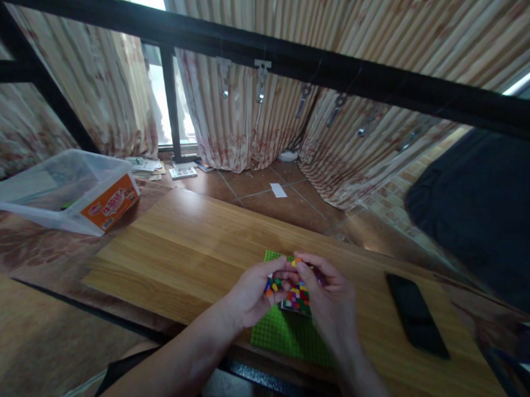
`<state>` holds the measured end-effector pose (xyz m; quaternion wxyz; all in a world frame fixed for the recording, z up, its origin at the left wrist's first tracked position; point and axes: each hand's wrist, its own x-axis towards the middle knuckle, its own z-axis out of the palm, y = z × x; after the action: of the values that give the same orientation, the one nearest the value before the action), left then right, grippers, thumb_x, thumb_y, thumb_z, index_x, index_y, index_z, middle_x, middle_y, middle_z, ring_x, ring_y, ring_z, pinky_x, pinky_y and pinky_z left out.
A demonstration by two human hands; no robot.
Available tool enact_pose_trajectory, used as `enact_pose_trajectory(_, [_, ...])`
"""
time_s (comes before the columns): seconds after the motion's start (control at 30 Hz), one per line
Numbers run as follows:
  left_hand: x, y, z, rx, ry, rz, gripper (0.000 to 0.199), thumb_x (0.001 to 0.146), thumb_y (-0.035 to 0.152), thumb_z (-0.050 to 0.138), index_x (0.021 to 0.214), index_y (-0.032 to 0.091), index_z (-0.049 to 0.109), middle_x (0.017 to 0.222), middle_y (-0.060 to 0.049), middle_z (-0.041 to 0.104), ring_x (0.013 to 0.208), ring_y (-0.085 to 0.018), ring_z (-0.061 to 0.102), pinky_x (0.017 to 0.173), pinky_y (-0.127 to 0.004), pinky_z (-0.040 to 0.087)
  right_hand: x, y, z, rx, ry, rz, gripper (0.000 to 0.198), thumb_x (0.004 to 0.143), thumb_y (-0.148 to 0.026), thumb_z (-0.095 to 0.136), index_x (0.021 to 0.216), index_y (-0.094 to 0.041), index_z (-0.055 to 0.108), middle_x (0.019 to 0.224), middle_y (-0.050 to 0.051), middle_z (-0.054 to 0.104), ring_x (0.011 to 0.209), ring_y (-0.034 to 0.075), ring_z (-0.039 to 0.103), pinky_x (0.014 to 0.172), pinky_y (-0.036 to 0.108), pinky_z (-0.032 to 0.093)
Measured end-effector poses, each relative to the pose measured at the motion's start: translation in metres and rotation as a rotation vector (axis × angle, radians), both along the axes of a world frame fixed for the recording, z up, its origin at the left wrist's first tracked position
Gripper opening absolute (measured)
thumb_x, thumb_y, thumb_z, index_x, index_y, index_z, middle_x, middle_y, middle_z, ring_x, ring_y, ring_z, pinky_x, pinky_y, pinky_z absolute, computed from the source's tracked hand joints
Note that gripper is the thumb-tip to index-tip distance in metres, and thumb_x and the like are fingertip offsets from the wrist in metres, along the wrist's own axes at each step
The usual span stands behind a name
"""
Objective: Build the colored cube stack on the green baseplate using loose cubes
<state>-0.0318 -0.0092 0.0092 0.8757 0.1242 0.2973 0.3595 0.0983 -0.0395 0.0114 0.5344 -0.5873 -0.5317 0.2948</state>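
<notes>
A green studded baseplate [289,339] lies on the wooden board, with a patch of multicoloured toy building bricks [299,301] on it. Above that patch, my left hand [255,289] is curled around several small loose toy bricks [274,286] in blue, yellow and orange. My right hand [333,295] pinches a small orange and yellow toy brick [297,261] between thumb and finger. The fingertips of both hands meet near this brick. Whether it is one brick or two joined is too small to tell. My hands hide part of the brick patch.
On the board's right side lies a black phone [417,315]. A clear plastic bin [67,192] with an orange label stands at the left, beyond the wooden board [170,249]. A black metal rail [285,51] with hanging hooks crosses in front of curtains [252,117].
</notes>
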Motion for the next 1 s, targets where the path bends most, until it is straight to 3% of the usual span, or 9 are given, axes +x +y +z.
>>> enact_pose_trajectory(0.07, [0.000, -0.001, 0.000, 0.039, -0.022, -0.039, 0.017, 0.081, 0.023, 0.064, 0.076, 0.007, 0.066, 0.071, -0.004, 0.059, 0.053, -0.004, 0.049, 0.045, -0.013, 0.035, 0.001, 0.002, -0.003, -0.009, 0.123, 0.003, 0.017, 0.079, -0.035, 0.066, 0.090, -0.024, 0.072, 0.101, 0.004, 0.070, 0.094, 0.020, 0.065, 0.085, 0.037, 0.050])
enact_pose_trajectory(0.17, [-0.002, -0.002, 0.000, 0.098, -0.066, -0.046, 0.013, 0.077, 0.020, 0.067, 0.074, 0.007, 0.065, 0.069, -0.002, 0.056, 0.050, -0.002, 0.042, 0.038, -0.011, 0.023, 0.001, 0.004, -0.004, -0.056, 0.220, 0.048, 0.018, 0.076, -0.037, 0.069, 0.089, -0.024, 0.073, 0.093, 0.003, 0.071, 0.083, 0.019, 0.065, 0.078, 0.035, 0.051])
enact_pose_trajectory(0.37, [-0.005, -0.001, -0.003, 0.117, -0.026, -0.067, 0.017, 0.072, 0.022, 0.072, 0.075, 0.008, 0.063, 0.066, 0.000, 0.051, 0.048, -0.001, 0.035, 0.037, -0.011, 0.014, 0.005, 0.002, 0.006, -0.010, -0.059, 0.094, 0.015, 0.082, -0.033, 0.062, 0.082, -0.022, 0.072, 0.085, 0.003, 0.070, 0.082, 0.019, 0.063, 0.078, 0.033, 0.048])
enact_pose_trajectory(0.5, [-0.005, -0.001, -0.002, 0.155, 0.017, -0.089, 0.019, 0.069, 0.023, 0.075, 0.071, 0.010, 0.061, 0.060, 0.003, 0.044, 0.045, 0.000, 0.028, 0.037, -0.013, 0.010, 0.008, 0.002, 0.007, -0.016, -0.057, 0.143, 0.016, 0.082, -0.032, 0.060, 0.079, -0.022, 0.072, 0.081, 0.003, 0.068, 0.080, 0.019, 0.061, 0.075, 0.032, 0.048])
enact_pose_trajectory(0.6, [-0.008, 0.002, 0.000, 0.172, 0.049, -0.071, 0.020, 0.068, 0.022, 0.075, 0.067, 0.010, 0.058, 0.057, 0.004, 0.042, 0.044, -0.001, 0.026, 0.037, -0.014, 0.009, 0.014, 0.004, 0.004, -0.060, 0.030, 0.141, 0.018, 0.081, -0.035, 0.062, 0.079, -0.021, 0.073, 0.078, 0.003, 0.068, 0.076, 0.019, 0.062, 0.071, 0.032, 0.049])
enact_pose_trajectory(0.67, [-0.011, 0.005, 0.001, 0.170, 0.098, -0.009, 0.017, 0.069, 0.020, 0.072, 0.066, 0.010, 0.058, 0.059, 0.003, 0.044, 0.045, -0.001, 0.028, 0.037, -0.014, 0.011, 0.021, 0.006, 0.001, -0.042, 0.038, 0.063, 0.017, 0.079, -0.035, 0.065, 0.079, -0.021, 0.073, 0.080, 0.004, 0.069, 0.078, 0.020, 0.063, 0.073, 0.034, 0.049])
enact_pose_trajectory(0.77, [-0.015, 0.011, 0.000, 0.149, 0.174, 0.094, 0.013, 0.073, 0.019, 0.066, 0.066, 0.010, 0.058, 0.062, 0.001, 0.048, 0.046, -0.002, 0.032, 0.037, -0.014, 0.013, 0.031, 0.011, -0.005, 0.022, -0.126, -0.039, 0.013, 0.076, -0.035, 0.068, 0.078, -0.023, 0.074, 0.088, 0.004, 0.069, 0.087, 0.022, 0.062, 0.083, 0.038, 0.047])
enact_pose_trajectory(1.0, [-0.013, 0.009, -0.004, 0.147, 0.232, 0.151, 0.011, 0.072, 0.020, 0.065, 0.070, 0.011, 0.060, 0.065, -0.001, 0.053, 0.047, -0.003, 0.037, 0.038, -0.015, 0.017, 0.034, 0.016, -0.021, 0.005, -0.422, 0.023, 0.015, 0.078, -0.038, 0.066, 0.079, -0.027, 0.076, 0.102, 0.006, 0.065, 0.099, 0.024, 0.058, 0.090, 0.044, 0.042])
